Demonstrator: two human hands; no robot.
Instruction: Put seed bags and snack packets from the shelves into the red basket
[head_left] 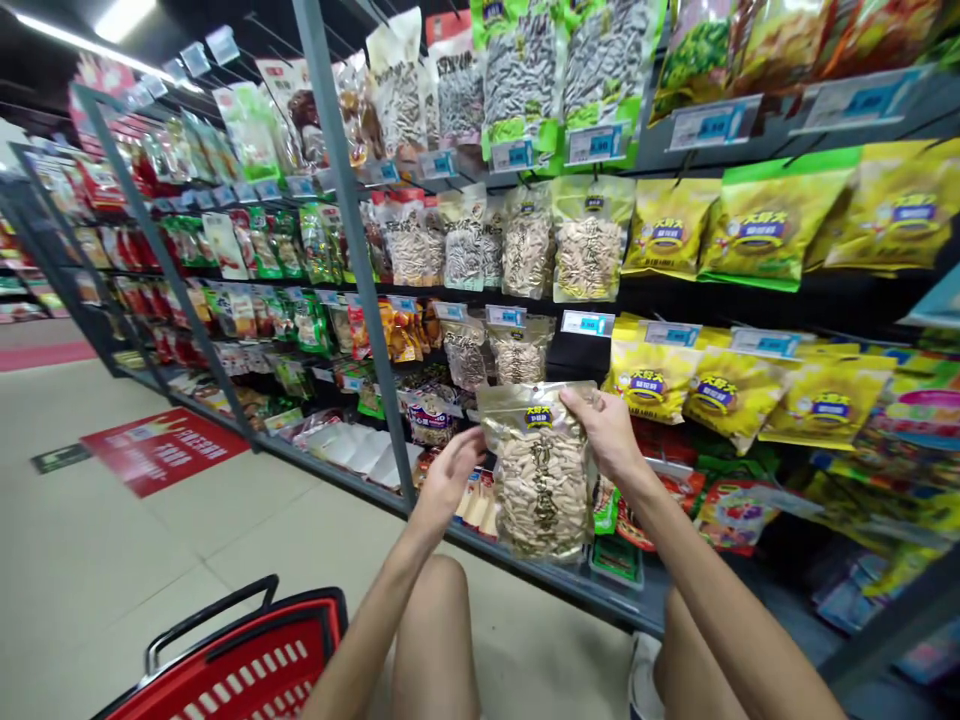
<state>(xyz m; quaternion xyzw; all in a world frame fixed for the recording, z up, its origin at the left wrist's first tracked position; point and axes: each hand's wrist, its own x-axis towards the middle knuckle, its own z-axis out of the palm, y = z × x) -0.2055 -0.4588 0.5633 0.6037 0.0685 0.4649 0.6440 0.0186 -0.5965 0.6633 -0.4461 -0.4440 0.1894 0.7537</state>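
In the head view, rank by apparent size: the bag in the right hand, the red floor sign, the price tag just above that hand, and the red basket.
1. Bag and red basket: not ranked, since the frame cuts off the basket.
2. Red floor sign, farther away.
3. Price tag.

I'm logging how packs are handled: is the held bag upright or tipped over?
Upright: the bag hangs with its logo near the top, its upper corner gripped by the right hand.

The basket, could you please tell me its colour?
The basket is mainly red, best seen in the head view.
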